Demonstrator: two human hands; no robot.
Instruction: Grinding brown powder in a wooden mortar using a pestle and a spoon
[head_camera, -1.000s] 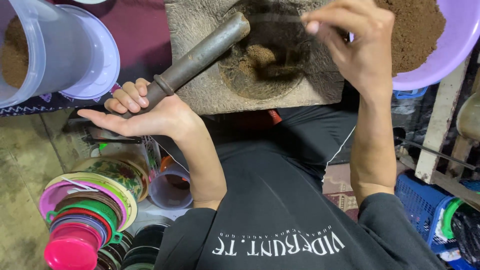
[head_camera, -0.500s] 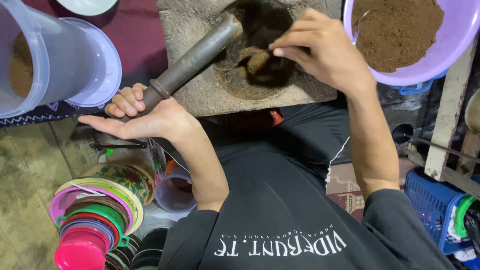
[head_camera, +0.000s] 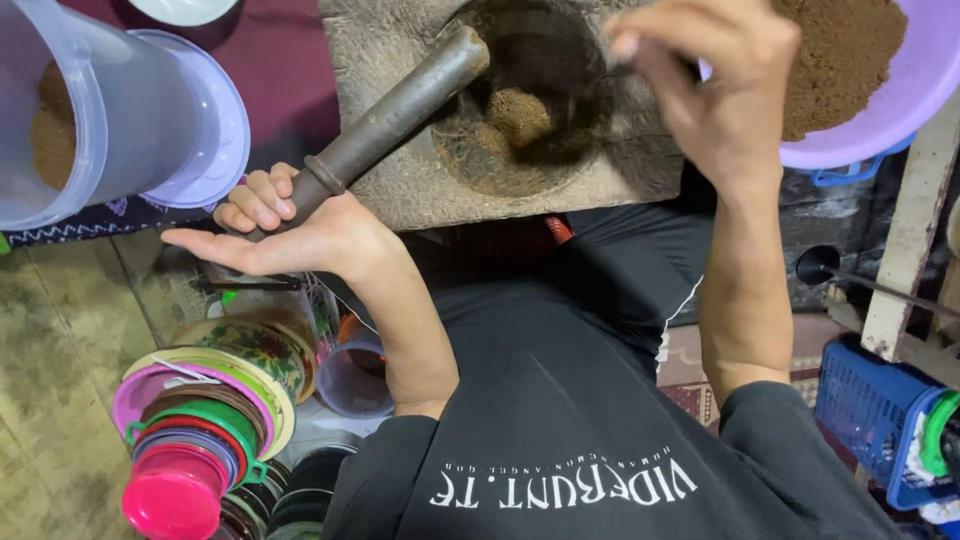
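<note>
Pestle (head_camera: 390, 115) slanting from left hand (head_camera: 290, 225), fingers curled around its lower end, into stone mortar (head_camera: 520, 110) at top centre, right hand (head_camera: 715, 85) loosely cupped beside purple bowl (head_camera: 890, 100), grasp unclear.

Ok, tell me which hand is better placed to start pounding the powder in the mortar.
Left, probably. The left hand grips the pestle, whose tip leans into the mortar. The right hand is raised beside the purple bowl, off the pestle.
</note>
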